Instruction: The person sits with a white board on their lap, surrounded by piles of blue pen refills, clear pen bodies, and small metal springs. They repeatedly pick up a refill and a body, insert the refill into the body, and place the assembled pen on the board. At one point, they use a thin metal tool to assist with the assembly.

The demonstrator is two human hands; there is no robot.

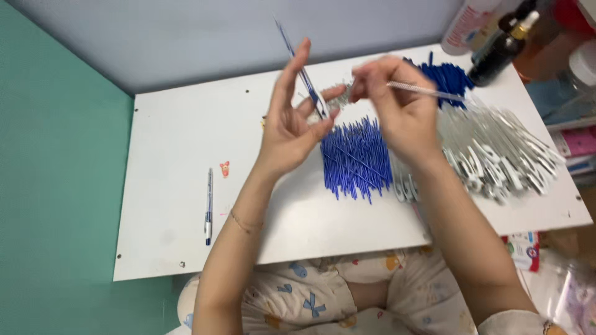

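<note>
I see both hands raised above the far middle of the white table (pixel 186 124). Left hand (pixel 292 127): palm toward the camera, fingers partly spread, thumb and fingertips pinching a thin blue refill (pixel 302 71) near its lower end; the refill sticks up and tilts toward the far left. Right hand (pixel 400 111): fingers pressed together, pinching a clear pen barrel (pixel 428 91) at one end; the barrel lies roughly level and points toward the right edge. The two hands nearly meet at the fingertips, motion blur there, so I can't tell whether refill and barrel touch.

On the table under the hands: pile of blue refills (pixel 355 158) at the middle. Just right of it, a big heap of clear barrels (pixel 496 152) running to the right edge. A second clump of blue parts (pixel 448 75) sits near the far right corner, beside a dark bottle (pixel 500 49). One finished pen (pixel 208 208) lies alone near the left edge, well apart from the piles.
</note>
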